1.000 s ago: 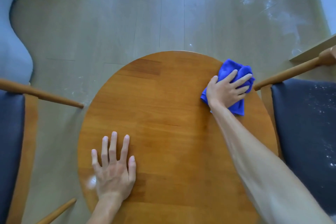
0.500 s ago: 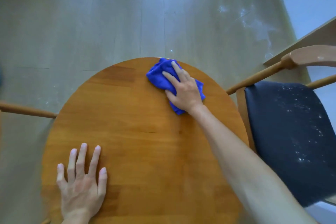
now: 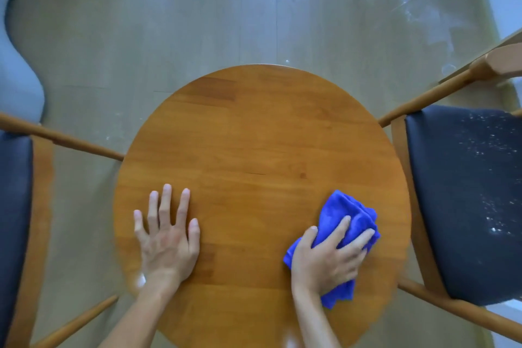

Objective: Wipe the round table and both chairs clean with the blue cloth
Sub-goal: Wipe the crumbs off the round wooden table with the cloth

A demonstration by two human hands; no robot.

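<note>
Two dark-seated wooden chairs (image 3: 463,200) (image 3: 14,220), one round wooden table (image 3: 254,135), one bunched blue cloth (image 3: 348,223) lying roughly near-left to far-right. Right hand (image 3: 324,258) presses cloth, fingers slightly curled, maybe gripping; left hand (image 3: 166,240) flat, splayed.

Soft, even daylight fills the view, bright without harshness. A pale sheen lies across the floor (image 3: 226,22) at the top, strongest toward the upper right. The bench (image 3: 254,127) shows a mild warm gloss and no hard glare. Shadows are faint and diffuse, only thin ones under the hands. The wide lens bows the chair rails (image 3: 423,102) and stretches the edges. Slight motion blur softens the bench's near rim and the forearms at the bottom.
</note>
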